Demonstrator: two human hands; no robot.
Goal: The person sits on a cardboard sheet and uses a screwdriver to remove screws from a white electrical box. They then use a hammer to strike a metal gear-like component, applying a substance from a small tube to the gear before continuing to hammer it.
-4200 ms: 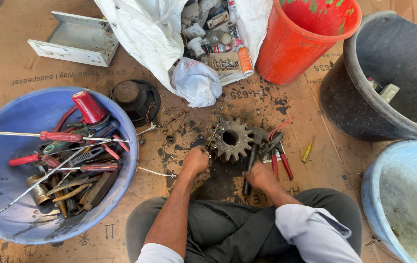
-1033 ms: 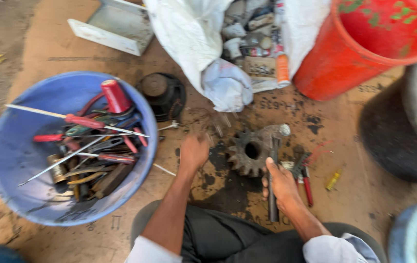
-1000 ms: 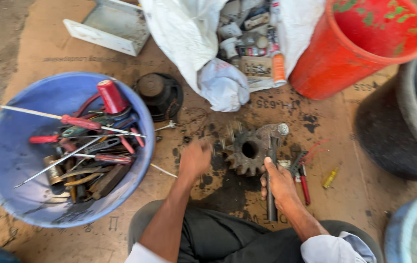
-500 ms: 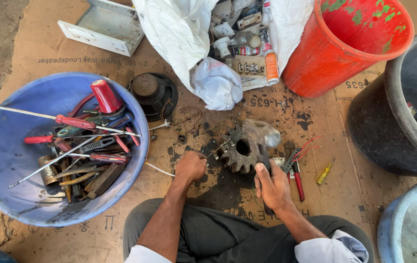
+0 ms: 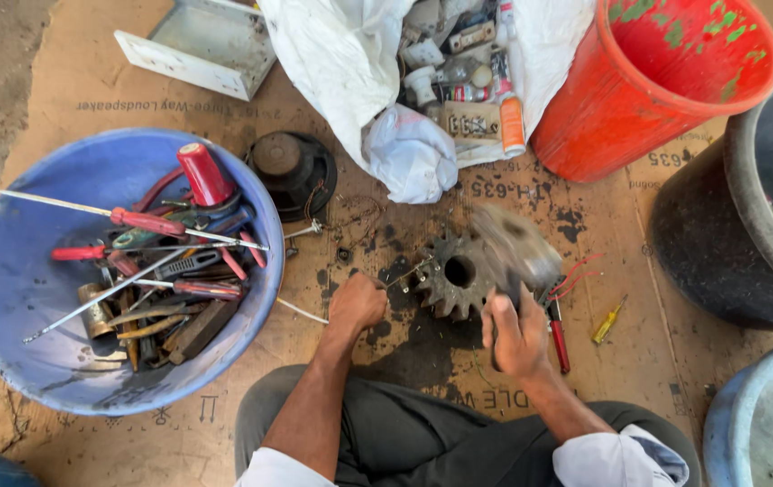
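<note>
On the oil-stained cardboard sheet [image 5: 89, 99] covering the floor, just ahead of the seated person's knees, lies a dark toothed gear [image 5: 455, 273]. Right hand [image 5: 516, 330] is clenched around the handle of a hammer [image 5: 515, 248], its head blurred over the gear's right edge. Left hand [image 5: 357, 303] is closed, pinching a thin metal rod [image 5: 406, 271] whose tip meets the gear's left side. Red-handled pliers [image 5: 556, 329] and a small yellow screwdriver [image 5: 608, 320] lie just right of the gear. Further left sits a blue basin [image 5: 8, 316] full of tools, with a black speaker [image 5: 294, 173] beside it. Beyond stand a white sack [image 5: 341, 63] and a red bucket [image 5: 621, 108].
</note>
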